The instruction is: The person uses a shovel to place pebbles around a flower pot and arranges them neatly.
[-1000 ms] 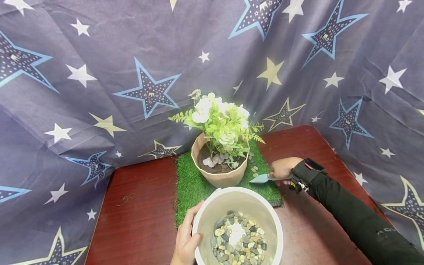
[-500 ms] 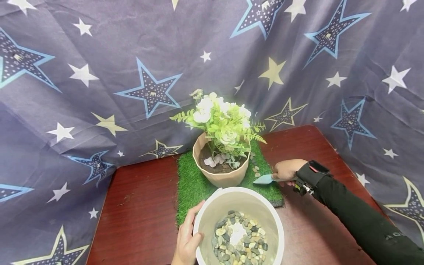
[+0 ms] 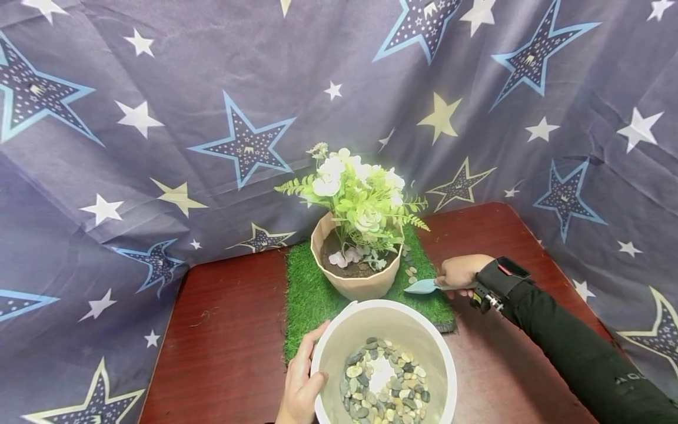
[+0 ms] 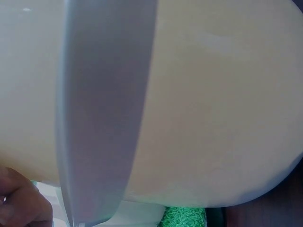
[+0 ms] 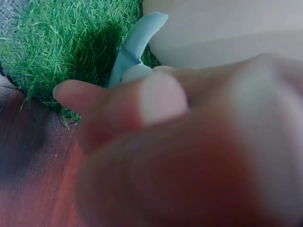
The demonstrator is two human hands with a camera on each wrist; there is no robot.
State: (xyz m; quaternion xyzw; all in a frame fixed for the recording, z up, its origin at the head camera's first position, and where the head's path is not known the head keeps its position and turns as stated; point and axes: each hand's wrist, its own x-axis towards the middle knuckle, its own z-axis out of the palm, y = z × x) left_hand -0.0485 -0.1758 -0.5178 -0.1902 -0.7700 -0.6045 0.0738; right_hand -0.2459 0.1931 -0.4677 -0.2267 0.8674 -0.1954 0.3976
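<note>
My left hand grips the near-left side of a white bucket, thumb at the rim. Grey, black and cream pebbles cover much of the bucket's bottom. In the left wrist view the bucket wall fills most of the frame, and part of the hand shows low at the left. My right hand holds a small light-blue trowel by its handle, the blade low over the artificial grass mat. In the right wrist view, blurred fingers curl around the handle below the trowel blade.
Behind the bucket stands a beige flowerpot with soil, white flowers and green leaves. Several loose pebbles lie on the mat to its right. A star-patterned cloth hangs behind the red-brown table.
The head view has shifted slightly. My right hand and the trowel have edged a little to the right; my left hand keeps its grip on the bucket.
</note>
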